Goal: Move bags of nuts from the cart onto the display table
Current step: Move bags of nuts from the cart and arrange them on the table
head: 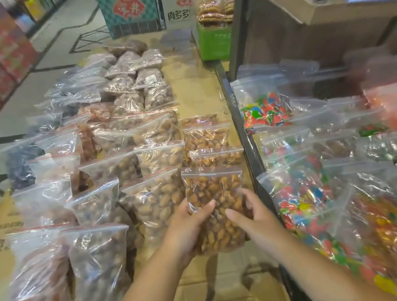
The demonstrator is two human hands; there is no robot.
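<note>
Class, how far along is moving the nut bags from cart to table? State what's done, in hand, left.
Done: rows of nut bags already lie on the table. In hand: the left hand and right hand hold one more bag over it. Left: the cart shows mostly sweets; few nut bags seem to remain.

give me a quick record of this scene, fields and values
held item: bag of nuts, clear zip-top
left hand: grips the bag's left edge
right hand: grips the bag's right edge
bag position: over the display table, near end of the right column
on table: rows of nut bags
cart: at right, holds candy bags
</note>
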